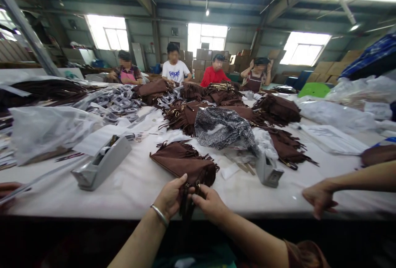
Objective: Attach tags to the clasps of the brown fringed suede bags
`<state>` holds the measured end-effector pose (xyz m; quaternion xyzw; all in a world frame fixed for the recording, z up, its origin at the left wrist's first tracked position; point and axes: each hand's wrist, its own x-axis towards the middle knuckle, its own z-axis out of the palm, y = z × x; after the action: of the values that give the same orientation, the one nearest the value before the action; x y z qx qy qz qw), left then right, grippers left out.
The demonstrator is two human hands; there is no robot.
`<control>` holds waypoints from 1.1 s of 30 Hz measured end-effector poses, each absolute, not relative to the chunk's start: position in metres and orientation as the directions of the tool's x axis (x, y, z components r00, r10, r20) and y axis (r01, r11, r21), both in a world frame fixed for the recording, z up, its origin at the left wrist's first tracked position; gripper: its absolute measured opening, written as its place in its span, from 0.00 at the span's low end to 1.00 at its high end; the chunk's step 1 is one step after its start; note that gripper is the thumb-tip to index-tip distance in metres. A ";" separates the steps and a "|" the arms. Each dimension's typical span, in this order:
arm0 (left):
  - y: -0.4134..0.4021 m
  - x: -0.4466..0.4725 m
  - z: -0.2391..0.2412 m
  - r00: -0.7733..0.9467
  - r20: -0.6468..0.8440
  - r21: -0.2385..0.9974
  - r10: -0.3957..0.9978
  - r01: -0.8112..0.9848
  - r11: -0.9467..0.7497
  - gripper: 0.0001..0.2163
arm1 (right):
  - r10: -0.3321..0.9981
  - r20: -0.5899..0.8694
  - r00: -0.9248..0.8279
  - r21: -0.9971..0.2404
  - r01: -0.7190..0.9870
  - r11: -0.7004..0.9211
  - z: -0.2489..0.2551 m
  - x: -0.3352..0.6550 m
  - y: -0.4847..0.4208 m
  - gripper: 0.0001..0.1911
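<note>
A brown fringed bag [182, 163] lies on the white-covered table near its front edge. My left hand [171, 196], with a silver bangle at the wrist, grips the bag's near edge, thumb on top. Close beside it, my right hand [208, 202] pinches a small metal clasp [197, 184] at the bag's near end. Dark fringe strips hang below both hands, past the table edge. What lies under the left fingers is hidden.
Grey tape dispensers [103, 165] stand left and right of the bag. Behind lie a patterned plastic bag [222, 130] and piles of brown bags [275, 109]. A co-worker's hand [321, 196] rests at the right edge. Several people sit across the table.
</note>
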<state>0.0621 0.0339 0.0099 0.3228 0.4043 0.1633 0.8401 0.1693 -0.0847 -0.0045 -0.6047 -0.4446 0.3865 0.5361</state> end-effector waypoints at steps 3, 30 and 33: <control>0.032 0.062 0.012 0.627 -0.574 0.661 0.527 -0.026 0.750 0.11 | 0.946 -0.100 0.309 -0.995 -0.053 -0.088 -0.005 0.175 -0.077 0.13; -0.007 0.035 0.003 0.591 -0.525 0.850 0.612 0.341 0.400 0.15 | 0.943 -0.183 0.276 -0.968 0.118 -0.223 0.001 0.156 -0.104 0.12; -0.017 0.037 -0.007 0.559 -0.622 0.738 0.548 0.184 0.650 0.10 | 0.969 0.023 0.245 -0.879 0.466 -0.096 0.009 0.176 -0.118 0.09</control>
<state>0.0366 -0.0169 -0.0069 0.4022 0.4551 0.1160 0.7859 0.1764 -0.1179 0.0092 -0.6739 -0.5326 0.3067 0.4100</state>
